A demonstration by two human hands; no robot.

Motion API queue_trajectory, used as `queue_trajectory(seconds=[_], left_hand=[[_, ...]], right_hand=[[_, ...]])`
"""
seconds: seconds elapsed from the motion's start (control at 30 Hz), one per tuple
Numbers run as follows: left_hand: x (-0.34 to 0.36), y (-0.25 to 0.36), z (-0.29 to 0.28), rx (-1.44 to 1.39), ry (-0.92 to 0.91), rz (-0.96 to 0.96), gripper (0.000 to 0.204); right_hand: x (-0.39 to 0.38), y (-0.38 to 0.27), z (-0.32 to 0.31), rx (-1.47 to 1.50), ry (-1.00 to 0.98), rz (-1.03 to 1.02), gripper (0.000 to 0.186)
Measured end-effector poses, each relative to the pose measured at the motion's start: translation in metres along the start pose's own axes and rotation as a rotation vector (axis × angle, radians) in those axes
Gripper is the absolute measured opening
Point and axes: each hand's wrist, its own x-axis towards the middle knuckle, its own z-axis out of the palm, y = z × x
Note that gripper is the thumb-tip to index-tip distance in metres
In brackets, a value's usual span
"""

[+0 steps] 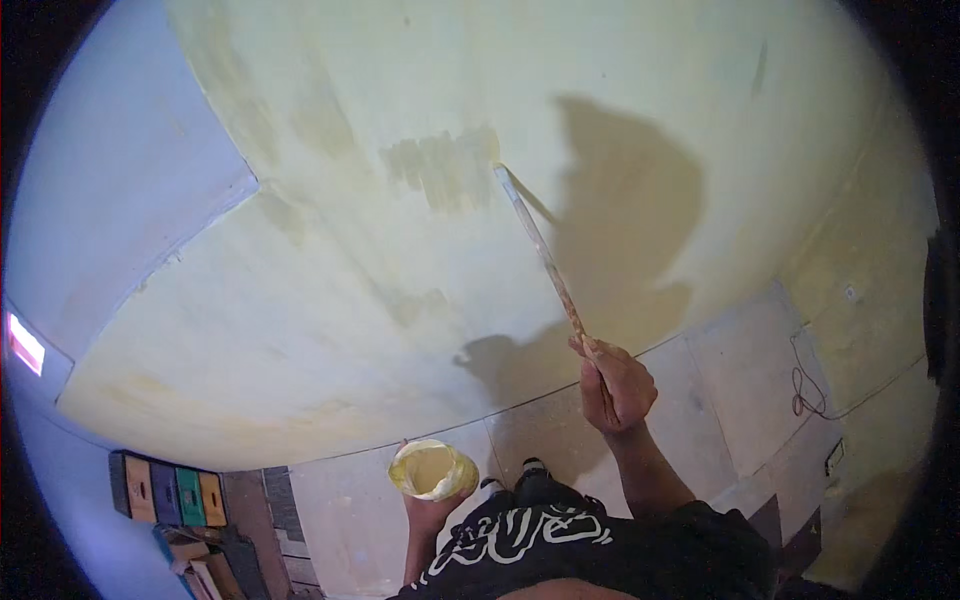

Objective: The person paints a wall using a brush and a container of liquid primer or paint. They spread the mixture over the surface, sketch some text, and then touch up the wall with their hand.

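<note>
My right hand (618, 388) is closed round the lower end of a long paintbrush (540, 245) with a worn, paint-marked handle. The brush slants up and left, and its tip touches the pale yellow-green wall (350, 250) beside a darker, wet-looking patch (445, 168). Low in front of me, my left hand (430, 515) grips a round tub (467, 474) from below. Its rim is smeared with paint, and pale paint shows inside. Part of the left hand is hidden beneath the tub.
At lower left stands a unit with coloured drawer-like fronts (190, 495), with boards and boxes (205, 570) in front. A blue-lit wall (110, 180) meets the painted wall on the left. A thin cable (800, 390) hangs at right. Pale floor panels (740, 400) lie along the wall's foot.
</note>
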Motion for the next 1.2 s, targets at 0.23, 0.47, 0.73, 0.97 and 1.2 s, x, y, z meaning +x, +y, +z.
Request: queue_trajectory(seconds=[0.23, 0.47, 0.73, 0.97, 1.2], left_hand=[[-0.011, -0.007, -0.022, 0.030, -0.025, -0.096, 0.125], [0.004, 0.015, 0.008, 0.084, -0.022, -0.016, 0.126], [0.000, 0.014, 0.015, 0.123, -0.036, -0.043, 0.127], [0.017, 0.003, 0.000, 0.160, -0.028, -0.069, 0.125], [0.007, -0.010, 0.006, 0.133, 0.017, -0.119, 0.125]], right_hand=[[0.026, -0.007, 0.004, -0.040, 0.073, -0.039, 0.023], [0.016, 0.009, 0.015, 0.032, 0.044, -0.054, 0.023], [0.015, -0.015, 0.004, 0.032, -0.044, -0.104, 0.027], [0.027, -0.018, 0.038, 0.122, -0.016, -0.144, 0.025], [0.006, -0.027, 0.030, 0.114, -0.058, -0.071, 0.020]])
